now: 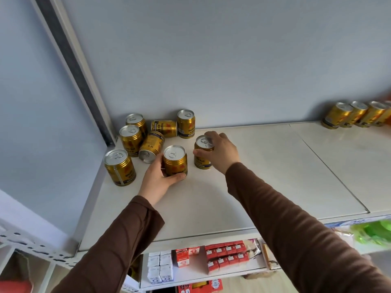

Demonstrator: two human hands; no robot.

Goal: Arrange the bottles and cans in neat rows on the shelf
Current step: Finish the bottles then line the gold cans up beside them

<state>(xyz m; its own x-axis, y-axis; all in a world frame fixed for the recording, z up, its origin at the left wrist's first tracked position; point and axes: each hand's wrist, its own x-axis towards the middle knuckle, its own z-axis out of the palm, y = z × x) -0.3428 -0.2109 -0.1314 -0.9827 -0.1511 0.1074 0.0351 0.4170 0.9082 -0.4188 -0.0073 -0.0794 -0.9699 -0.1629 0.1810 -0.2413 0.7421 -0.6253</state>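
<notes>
Several gold drink cans crowd the left back corner of the white shelf (243, 187). My left hand (156, 178) grips an upright can (176, 161) from its left side. To the right, my right hand (220, 152) is wrapped around another upright can (202, 153). Behind them two cans lie on their sides: one (150, 146) with its base toward me, one (164, 128) against the wall. Upright cans stand at the front left (119, 167), behind it (130, 139), in the corner (135, 121) and at the back wall (186, 123).
A neat row of gold cans (351, 114) stands at the shelf's far right by the wall. A white upright post (80, 77) borders the left corner. Lower shelves hold red and white cartons (224, 254) and a green package (372, 231).
</notes>
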